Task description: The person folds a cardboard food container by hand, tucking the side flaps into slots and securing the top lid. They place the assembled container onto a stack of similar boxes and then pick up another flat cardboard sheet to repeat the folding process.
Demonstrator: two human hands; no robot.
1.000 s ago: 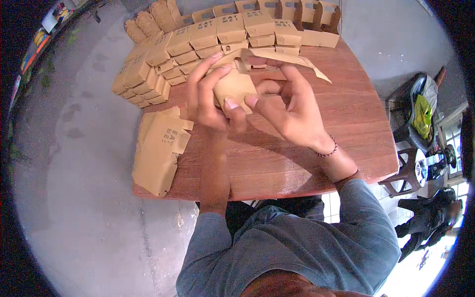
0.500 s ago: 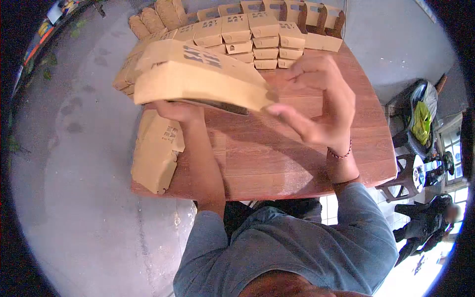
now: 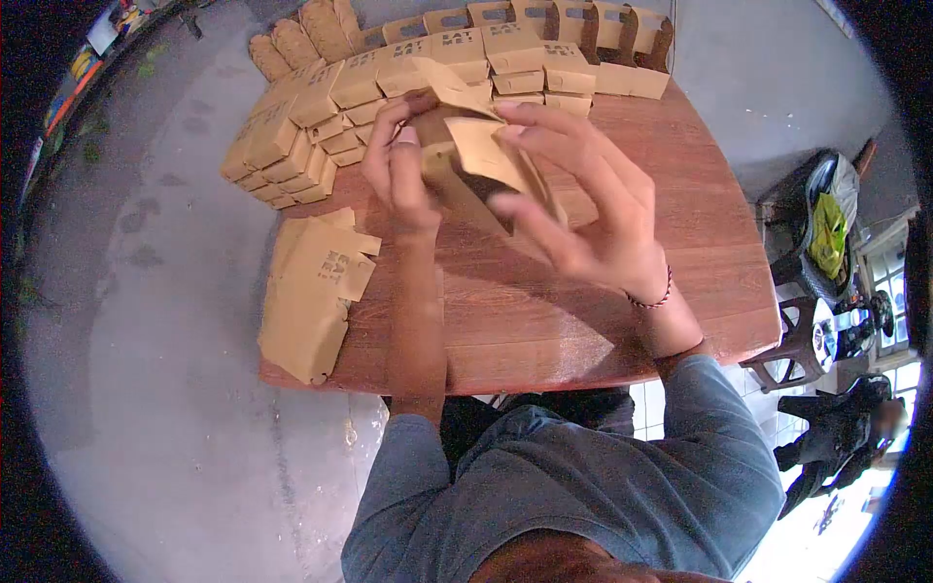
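Observation:
A brown cardboard food box (image 3: 496,160) is held up above the table, partly folded, its flaps standing out and its inside dark. My left hand (image 3: 400,170) grips its left end, with the thumb toward me. At the right end, the fingers of my right hand (image 3: 598,209) press on a flap while the thumb lies under the edge, somewhat blurred. Flat, unfolded box blanks (image 3: 306,301) printed "EAT ME!" lie near my left forearm at the table's left edge.
Folded boxes (image 3: 355,78) stand stacked in rows along the back and left of the wooden table (image 3: 505,335). Carriers with handle holes (image 3: 622,49) and brown paper bundles (image 3: 326,29) sit behind. A stool (image 3: 802,340) and a person (image 3: 831,428) are at right.
The box has been turned, so its open side and flaps now face me instead of its printed top. My left hand has moved from underneath to its left end, and my right hand closes on a flap.

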